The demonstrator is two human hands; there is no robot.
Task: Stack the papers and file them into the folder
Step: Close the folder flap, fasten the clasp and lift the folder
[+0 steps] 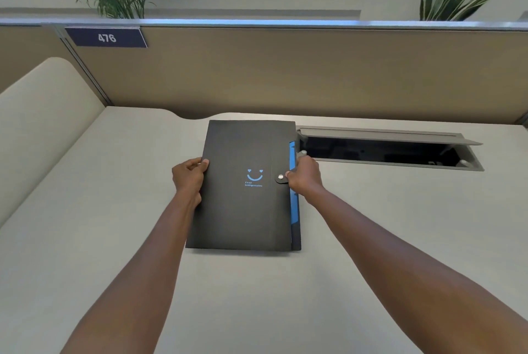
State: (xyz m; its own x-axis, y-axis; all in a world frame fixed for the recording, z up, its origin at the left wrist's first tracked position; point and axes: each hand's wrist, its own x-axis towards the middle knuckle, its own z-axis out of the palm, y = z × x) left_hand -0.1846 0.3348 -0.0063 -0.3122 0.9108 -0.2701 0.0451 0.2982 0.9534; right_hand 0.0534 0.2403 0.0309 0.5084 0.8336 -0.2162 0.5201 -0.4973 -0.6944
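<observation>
Folder (pixel 243 188) between hands, cable hatch (pixel 388 151) beside

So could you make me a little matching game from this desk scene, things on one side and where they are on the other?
Things:
1. left hand
2. right hand
3. number sign
4. cable hatch

Places:
A. open, in the desk right of the folder
B. on the partition, upper left
C. gripping the folder's left edge
D. at the snap tab on the folder's right edge

Pairs: 1-C, 2-D, 3-B, 4-A

Left hand (pixel 189 176) grips the black folder (pixel 240 196) by its edge. Right hand (pixel 304 176) pinches the snap tab (pixel 281 177), folder flat on the desk (pixel 371 225).
</observation>
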